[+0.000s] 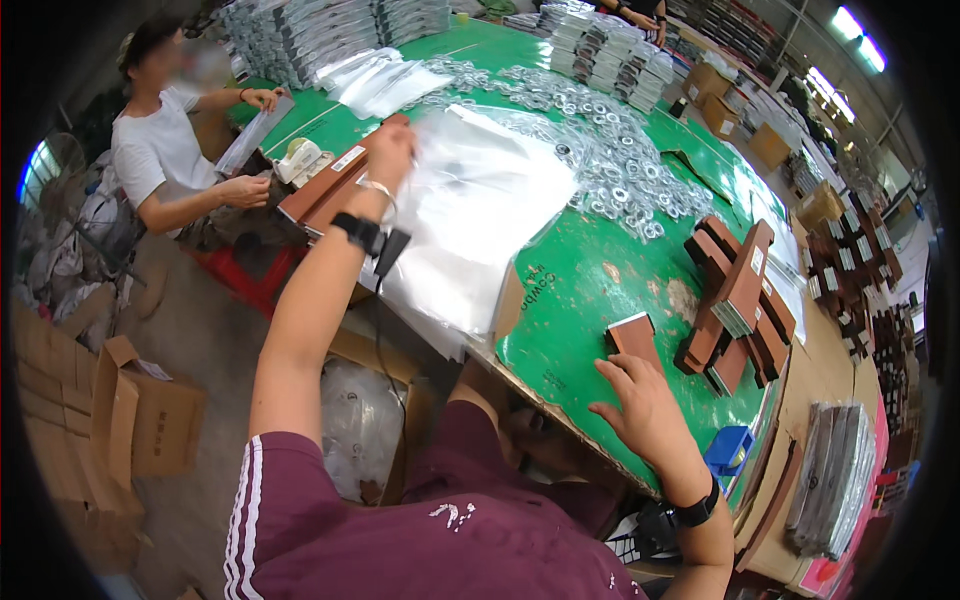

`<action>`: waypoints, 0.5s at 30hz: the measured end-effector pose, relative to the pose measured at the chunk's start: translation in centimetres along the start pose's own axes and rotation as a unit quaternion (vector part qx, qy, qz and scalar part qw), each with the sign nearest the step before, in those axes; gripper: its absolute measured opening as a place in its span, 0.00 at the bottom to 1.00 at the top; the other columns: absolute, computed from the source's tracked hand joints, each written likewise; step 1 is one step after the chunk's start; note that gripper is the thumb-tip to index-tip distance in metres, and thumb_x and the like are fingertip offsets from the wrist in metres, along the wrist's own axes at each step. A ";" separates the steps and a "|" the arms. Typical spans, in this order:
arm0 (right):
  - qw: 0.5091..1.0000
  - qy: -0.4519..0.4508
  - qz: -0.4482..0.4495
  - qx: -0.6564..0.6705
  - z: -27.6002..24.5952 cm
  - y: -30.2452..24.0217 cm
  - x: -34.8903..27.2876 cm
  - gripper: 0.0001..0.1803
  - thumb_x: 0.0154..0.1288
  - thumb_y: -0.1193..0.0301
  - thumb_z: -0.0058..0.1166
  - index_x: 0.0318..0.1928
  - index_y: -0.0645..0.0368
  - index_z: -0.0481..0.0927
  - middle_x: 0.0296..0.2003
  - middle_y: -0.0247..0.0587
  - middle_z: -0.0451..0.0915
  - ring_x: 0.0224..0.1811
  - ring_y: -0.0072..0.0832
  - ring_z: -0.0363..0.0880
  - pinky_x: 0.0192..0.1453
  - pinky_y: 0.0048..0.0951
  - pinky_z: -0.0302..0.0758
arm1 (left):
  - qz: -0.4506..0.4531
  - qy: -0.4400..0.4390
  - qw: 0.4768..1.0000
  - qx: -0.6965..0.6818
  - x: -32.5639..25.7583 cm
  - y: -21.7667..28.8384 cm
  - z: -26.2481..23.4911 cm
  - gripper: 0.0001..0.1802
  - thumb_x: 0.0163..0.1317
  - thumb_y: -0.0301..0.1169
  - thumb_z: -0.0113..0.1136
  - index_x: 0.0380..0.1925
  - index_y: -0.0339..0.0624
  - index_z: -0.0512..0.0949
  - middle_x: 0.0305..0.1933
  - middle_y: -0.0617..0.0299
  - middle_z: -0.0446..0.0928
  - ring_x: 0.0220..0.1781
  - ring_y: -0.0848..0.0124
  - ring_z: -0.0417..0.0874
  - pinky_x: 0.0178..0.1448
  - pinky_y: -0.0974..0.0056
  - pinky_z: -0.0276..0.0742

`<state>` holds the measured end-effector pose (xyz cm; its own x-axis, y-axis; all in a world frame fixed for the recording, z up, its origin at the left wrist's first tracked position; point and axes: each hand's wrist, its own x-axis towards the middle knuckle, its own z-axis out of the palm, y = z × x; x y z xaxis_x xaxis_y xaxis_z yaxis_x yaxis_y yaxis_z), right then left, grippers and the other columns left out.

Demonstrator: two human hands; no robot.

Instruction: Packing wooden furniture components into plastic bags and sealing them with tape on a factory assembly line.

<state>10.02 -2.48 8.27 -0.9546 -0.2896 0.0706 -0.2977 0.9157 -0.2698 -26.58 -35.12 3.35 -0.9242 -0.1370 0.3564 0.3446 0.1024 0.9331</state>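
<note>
My left hand is raised over the left edge of a pile of clear plastic bags. Its fingers are curled together, and motion blur at the fingertips hides what they hold, if anything. Beside that hand, long brown bars with white labels lie along the table's left edge. My right hand hovers open over the near table edge, thumb and fingers apart. Just beyond its fingertips lies a single brown bar. A crossed stack of similar brown bars rises to its right.
Loose metal rings spread across the green table. A blue tape dispenser sits near my right wrist. At left, a co-worker handles a clear bag. Wrapped stacks stand behind; an open carton is below the table.
</note>
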 end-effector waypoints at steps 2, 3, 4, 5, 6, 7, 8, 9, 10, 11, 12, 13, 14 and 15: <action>1.000 0.008 -0.003 0.017 0.0 0.4 0.0 0.28 0.56 0.66 0.67 0.56 0.61 0.75 0.54 0.52 0.75 0.58 0.48 0.73 0.61 0.43 0.72 | -0.043 0.192 0.961 -0.192 3.3 2.2 -0.5 0.11 0.65 0.25 0.49 0.23 0.41 0.73 0.20 0.67 0.70 0.20 0.76 0.67 0.25 0.67 0.65; 0.999 0.026 -0.005 0.035 0.1 0.5 0.1 0.27 0.57 0.66 0.66 0.56 0.62 0.75 0.53 0.53 0.76 0.57 0.49 0.74 0.59 0.43 0.73 | -0.040 0.275 0.906 -0.320 4.0 3.3 0.0 0.11 0.66 0.25 0.49 0.22 0.41 0.73 0.19 0.68 0.69 0.19 0.77 0.65 0.24 0.68 0.63; 0.998 0.044 -0.010 0.053 0.2 0.7 0.3 0.27 0.58 0.66 0.66 0.56 0.62 0.75 0.52 0.54 0.76 0.55 0.51 0.75 0.58 0.43 0.74 | -0.037 0.272 0.906 -0.321 3.8 3.9 0.5 0.11 0.66 0.25 0.49 0.22 0.41 0.73 0.19 0.68 0.69 0.19 0.77 0.65 0.24 0.68 0.63; 0.997 0.049 -0.010 0.053 0.3 0.8 0.6 0.27 0.58 0.66 0.66 0.56 0.62 0.75 0.52 0.54 0.76 0.55 0.51 0.75 0.58 0.43 0.74 | 0.040 0.228 0.940 -0.253 3.4 4.4 1.0 0.11 0.67 0.26 0.50 0.23 0.42 0.73 0.19 0.68 0.70 0.19 0.78 0.65 0.25 0.68 0.63; 0.993 0.047 0.016 0.106 0.4 0.9 1.0 0.27 0.60 0.66 0.65 0.57 0.63 0.75 0.52 0.54 0.77 0.54 0.49 0.77 0.57 0.41 0.75 | 0.115 0.179 0.960 -0.183 2.8 5.0 2.2 0.11 0.67 0.27 0.52 0.23 0.42 0.73 0.20 0.68 0.70 0.19 0.79 0.64 0.25 0.69 0.63; 0.986 0.045 0.036 0.159 0.6 1.0 1.7 0.27 0.61 0.66 0.65 0.58 0.64 0.74 0.53 0.54 0.77 0.53 0.47 0.79 0.56 0.40 0.76 | 0.138 0.119 0.962 -0.201 1.5 5.1 4.5 0.10 0.69 0.29 0.54 0.27 0.42 0.74 0.23 0.67 0.72 0.23 0.77 0.69 0.28 0.68 0.66; 0.985 0.053 0.051 0.156 1.1 2.0 2.2 0.27 0.61 0.66 0.65 0.58 0.64 0.74 0.53 0.54 0.77 0.53 0.47 0.79 0.56 0.40 0.76 | 0.193 0.037 0.980 -0.041 -2.1 6.3 8.1 0.08 0.70 0.30 0.55 0.31 0.40 0.76 0.26 0.66 0.75 0.29 0.77 0.74 0.33 0.68 0.71; 0.959 0.055 0.095 0.260 2.0 2.7 3.3 0.31 0.62 0.64 0.64 0.61 0.66 0.72 0.54 0.55 0.77 0.53 0.44 0.79 0.56 0.39 0.76 | 0.169 -0.100 0.980 0.022 -4.6 6.7 9.6 0.06 0.68 0.30 0.57 0.34 0.40 0.77 0.29 0.60 0.78 0.32 0.71 0.79 0.38 0.65 0.74; 0.921 0.054 0.134 0.361 2.7 3.3 4.6 0.35 0.63 0.61 0.64 0.64 0.68 0.69 0.55 0.56 0.77 0.53 0.41 0.80 0.55 0.37 0.76 | 0.249 -0.133 0.953 0.107 -7.0 7.4 11.1 0.06 0.66 0.30 0.59 0.34 0.40 0.78 0.29 0.54 0.79 0.31 0.62 0.81 0.37 0.60 0.75; 0.920 0.055 0.132 0.364 3.6 3.6 6.0 0.35 0.63 0.61 0.64 0.64 0.68 0.69 0.55 0.56 0.77 0.53 0.41 0.80 0.55 0.37 0.76 | 0.288 -0.166 0.938 0.097 -9.0 7.5 12.3 0.05 0.67 0.29 0.58 0.34 0.39 0.79 0.25 0.62 0.78 0.25 0.74 0.78 0.32 0.68 0.74; 0.896 0.070 0.152 0.411 4.3 3.6 7.6 0.40 0.63 0.57 0.65 0.66 0.70 0.65 0.56 0.57 0.76 0.54 0.39 0.79 0.56 0.36 0.76 | 0.250 -0.187 0.948 0.070 -10.7 7.4 13.2 0.05 0.66 0.28 0.58 0.35 0.38 0.79 0.26 0.61 0.80 0.25 0.74 0.79 0.32 0.68 0.75; 0.869 0.085 0.173 0.455 4.8 3.4 8.9 0.46 0.62 0.54 0.65 0.69 0.73 0.61 0.57 0.58 0.75 0.55 0.37 0.79 0.57 0.35 0.75 | 0.229 -0.200 0.951 0.059 -11.8 7.4 13.7 0.05 0.66 0.28 0.59 0.34 0.37 0.79 0.26 0.61 0.80 0.25 0.74 0.80 0.33 0.68 0.76; 0.868 0.087 0.171 0.457 5.0 3.0 10.0 0.46 0.62 0.54 0.65 0.69 0.73 0.61 0.57 0.58 0.75 0.55 0.37 0.79 0.57 0.35 0.75 | 0.207 -0.197 0.957 0.043 -12.7 7.4 14.2 0.05 0.65 0.28 0.60 0.34 0.37 0.78 0.26 0.58 0.80 0.26 0.69 0.81 0.33 0.65 0.75; 0.842 0.121 0.215 0.480 5.3 2.5 11.2 0.49 0.62 0.52 0.65 0.70 0.74 0.58 0.57 0.59 0.75 0.55 0.38 0.78 0.57 0.35 0.75 | 0.183 -0.192 0.964 0.029 -13.4 7.5 14.2 0.05 0.64 0.28 0.61 0.33 0.37 0.78 0.26 0.55 0.80 0.26 0.64 0.81 0.33 0.62 0.75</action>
<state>-1.32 -4.93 3.32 -0.9807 0.1827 -0.0690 0.1126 0.2403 -0.9641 -13.95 -18.54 4.91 -0.7386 0.2925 0.6074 0.6603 0.1316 0.7394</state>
